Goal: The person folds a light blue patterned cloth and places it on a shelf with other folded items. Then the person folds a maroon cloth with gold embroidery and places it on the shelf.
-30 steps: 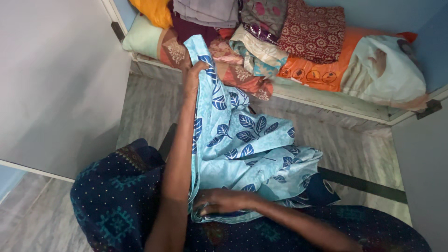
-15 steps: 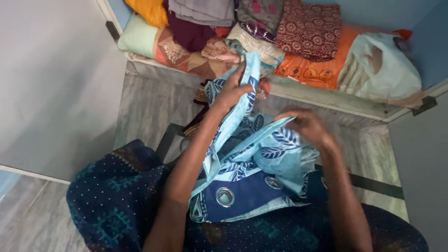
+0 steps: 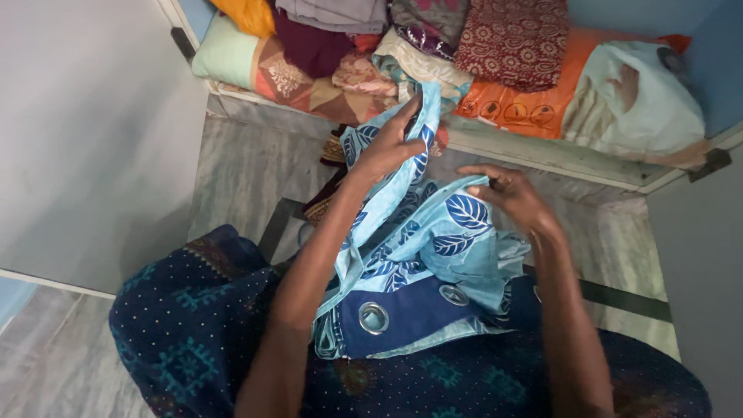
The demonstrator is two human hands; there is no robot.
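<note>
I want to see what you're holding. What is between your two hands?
In the head view, a light blue leaf-print curtain stretches between the left hand and right hand, both gripping it.

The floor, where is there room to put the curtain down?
Bare floor lies between the white wall and the left hand, and more floor right of the right hand. The shelf is crowded with folded clothes and a bag. The curtain fills the lap.

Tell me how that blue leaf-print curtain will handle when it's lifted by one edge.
Likely floppy: the curtain sags in soft folds between the left hand and right hand. Probably light, since it is pinched by the fingers alone. The dark band with metal rings may hang heavier.
</note>
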